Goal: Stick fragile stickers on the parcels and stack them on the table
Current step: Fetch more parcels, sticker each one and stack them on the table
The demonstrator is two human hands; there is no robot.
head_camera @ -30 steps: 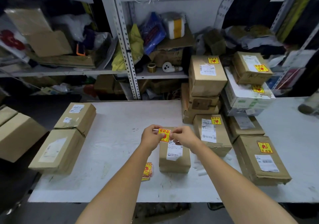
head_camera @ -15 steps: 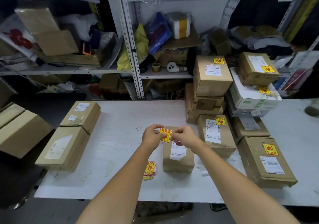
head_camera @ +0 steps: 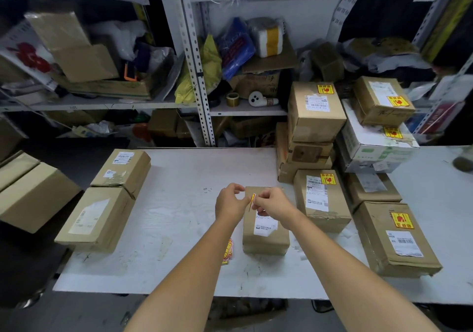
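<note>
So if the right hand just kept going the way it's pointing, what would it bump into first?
The right hand points left, pinching the sticker it holds edge-on. Straight on, it would probably meet the left hand first, close by above the small parcel. Depth is hard to judge.

Bare table (head_camera: 179,216) between parcel stacks (head_camera: 322,198)

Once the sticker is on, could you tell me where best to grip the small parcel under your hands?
Probably by the two long sides of the small parcel, one hand each, from above. It lies flat and narrow, both flanks are free, and the stickers sit just left.
</note>
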